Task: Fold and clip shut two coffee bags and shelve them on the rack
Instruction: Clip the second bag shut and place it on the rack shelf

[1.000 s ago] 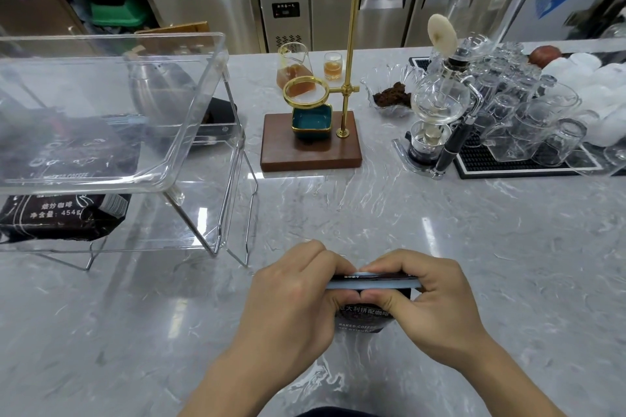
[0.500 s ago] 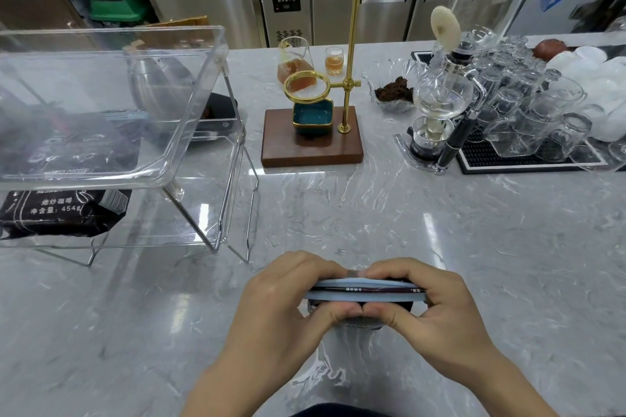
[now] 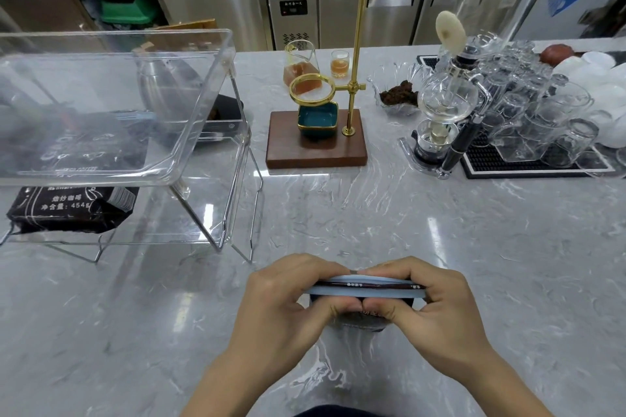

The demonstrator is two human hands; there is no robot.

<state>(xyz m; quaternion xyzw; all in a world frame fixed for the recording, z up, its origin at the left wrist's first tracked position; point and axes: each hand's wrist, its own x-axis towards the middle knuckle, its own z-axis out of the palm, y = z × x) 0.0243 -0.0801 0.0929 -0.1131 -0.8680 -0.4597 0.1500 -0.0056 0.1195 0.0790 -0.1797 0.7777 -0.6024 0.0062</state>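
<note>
Café bar setting: marble counter [image 3: 440,247] carrying a siphon brewer [image 3: 443,105], pour-over stand [image 3: 325,118] and stacked glasses [image 3: 542,118]; steel undercounter fridges [image 3: 366,10] standing far behind.

Most of the coffee bag [image 3: 364,320] being held is hidden behind the left hand [image 3: 288,308] and right hand [image 3: 430,311]; its print is unreadable. The second coffee bag [image 3: 72,206] on the rack's [image 3: 237,200] lower shelf is blurred by the clear upper tray [image 3: 189,132]. The glasses [image 3: 548,118] at right run off the edge.
</note>
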